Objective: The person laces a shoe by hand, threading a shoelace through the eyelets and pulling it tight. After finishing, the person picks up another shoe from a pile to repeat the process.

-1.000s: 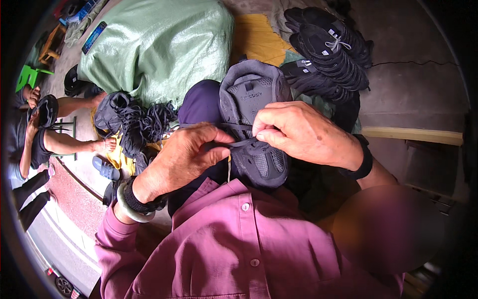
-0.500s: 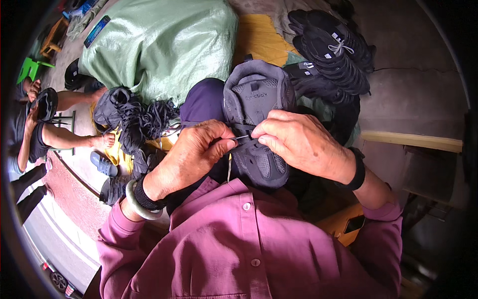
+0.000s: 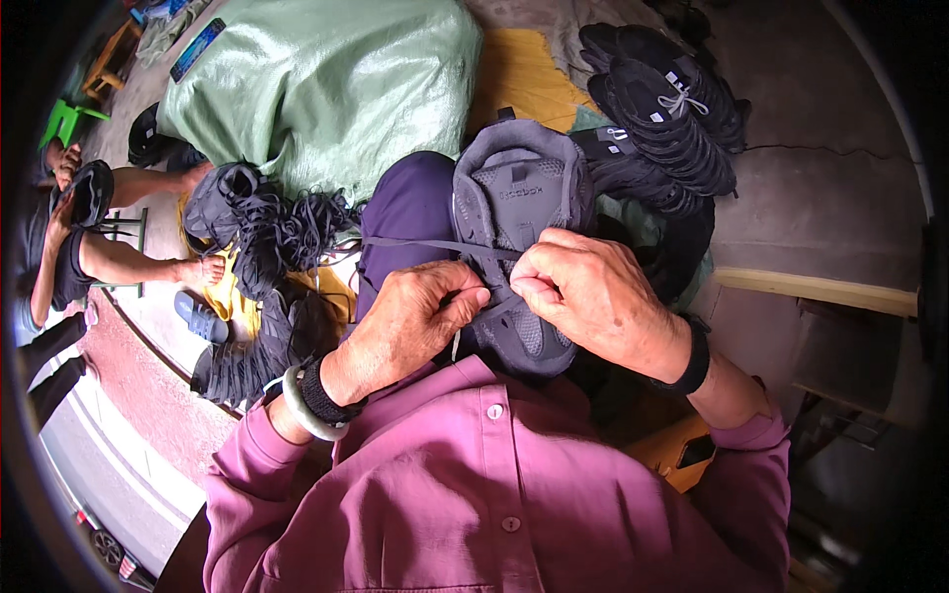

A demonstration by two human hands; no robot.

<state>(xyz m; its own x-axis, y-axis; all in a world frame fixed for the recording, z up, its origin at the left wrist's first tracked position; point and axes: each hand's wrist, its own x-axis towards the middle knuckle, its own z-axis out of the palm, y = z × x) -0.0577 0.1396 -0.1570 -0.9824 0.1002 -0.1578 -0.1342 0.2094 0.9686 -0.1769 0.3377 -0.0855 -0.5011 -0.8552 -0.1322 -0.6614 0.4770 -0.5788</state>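
A dark grey sneaker (image 3: 529,198) lies sole down across my lap, its heel opening away from me and its toe toward my shirt. A flat dark shoelace (image 3: 420,243) stretches from the left over the shoe's tongue to my right hand (image 3: 598,292), whose thumb and fingers pinch it. On the left of the lacing, my left hand (image 3: 410,316) is closed, thumb against forefinger. What it grips is hidden. Between the hands, part of the lacing crosses the shoe.
Loose black laces (image 3: 321,222) and dark shoes (image 3: 237,208) pile up on the left. Stacked black shoes (image 3: 672,119) stand far right. A pale green sack (image 3: 326,89) bears a phone (image 3: 198,49). At far left another person's hands hold a dark shoe (image 3: 94,193).
My hands have moved slightly apart. The thin metallic piece seen between my fingertips is out of sight. The lace now runs taut over the tongue to my right hand.
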